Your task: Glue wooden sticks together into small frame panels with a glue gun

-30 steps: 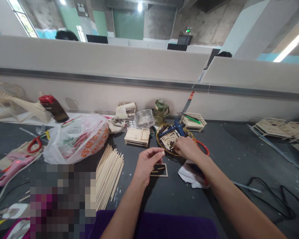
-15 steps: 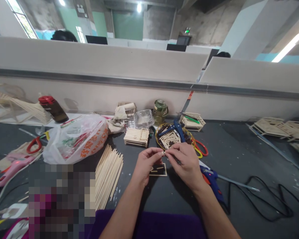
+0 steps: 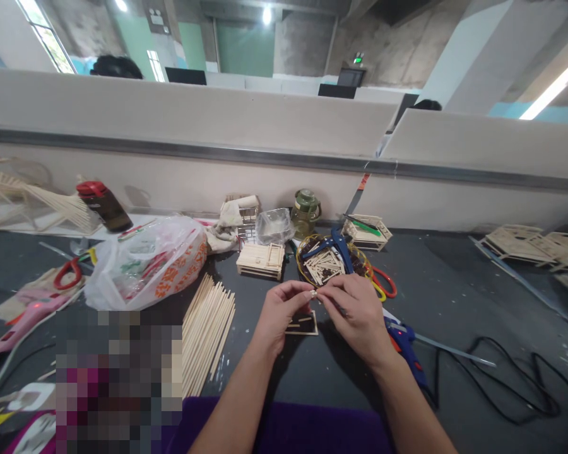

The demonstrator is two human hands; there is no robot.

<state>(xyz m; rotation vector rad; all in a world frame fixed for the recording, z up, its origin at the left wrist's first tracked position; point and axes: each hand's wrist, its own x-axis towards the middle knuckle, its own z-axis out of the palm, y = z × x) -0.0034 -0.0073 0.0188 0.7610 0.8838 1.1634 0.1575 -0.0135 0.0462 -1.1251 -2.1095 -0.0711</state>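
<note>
My left hand [image 3: 279, 312] and my right hand [image 3: 355, 309] meet fingertip to fingertip above the dark table. Between the pinched thumbs and forefingers is a tiny pale piece [image 3: 313, 294], too small and too covered to name. Beneath my left hand lies a small rectangular frame of thin wooden sticks [image 3: 317, 323], partly hidden by the fingers, with short sticks inside it. Just beyond the fingertips is a basket with a yellow rim [image 3: 303, 272], holding short cut sticks [image 3: 322, 265] and blue-handled pliers [image 3: 341, 249]. A blue glue gun [image 3: 409, 353] lies beside my right wrist.
Left of my arms lies a bundle of long wooden sticks [image 3: 208, 340]. Farther left are a white plastic bag [image 3: 146, 265] and a pink glue gun [image 3: 26, 321]. A small stick-built model [image 3: 260, 260] and a green jar [image 3: 305, 211] stand behind. Black cable [image 3: 502, 410] loops at right.
My hands stay pinched together, with only a slight shift of the fingertips and the tiny piece. The whole view has moved a little; nothing was put down or picked up.
</note>
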